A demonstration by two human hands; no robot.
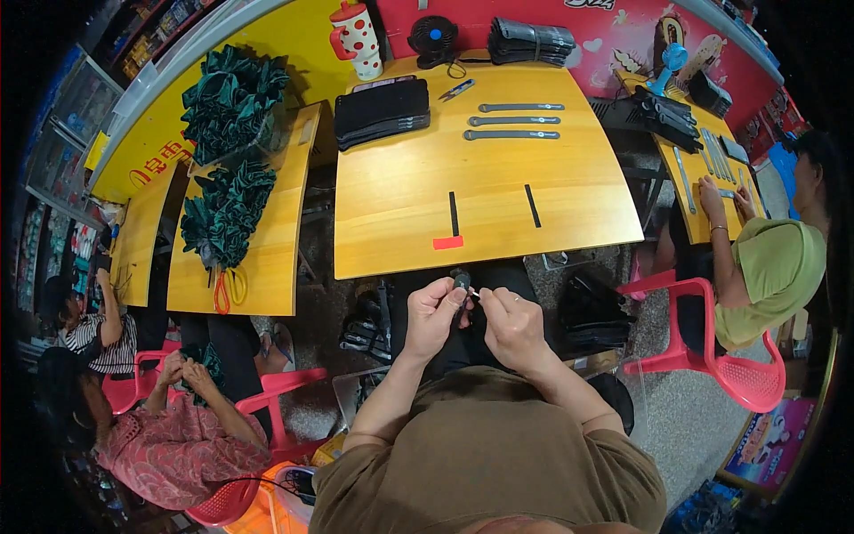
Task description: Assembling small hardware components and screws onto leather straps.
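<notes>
My left hand (431, 316) is closed round a dark grey piece (462, 279), probably the end of a strap, just below the table's front edge. Beside it, my right hand (513, 327) pinches a tiny pale thing against that piece; its kind is too small to make out. The rest of the dark piece is hidden by my fingers. On the table in front lie three grey straps (520, 120) side by side, each with a rounded end. Nearer to me, two black tape strips (533, 206) and a red strip (448, 243) are on the wooden top (400, 205).
Black folded pieces (382, 111), thread snips (457, 89), a small black fan (433, 40), a dotted tumbler (358, 44) and a dark bundle (530, 43) stand toward the back. Co-workers sit left and right, on pink chairs (703, 329). Green fabric piles (233, 107) cover the left table.
</notes>
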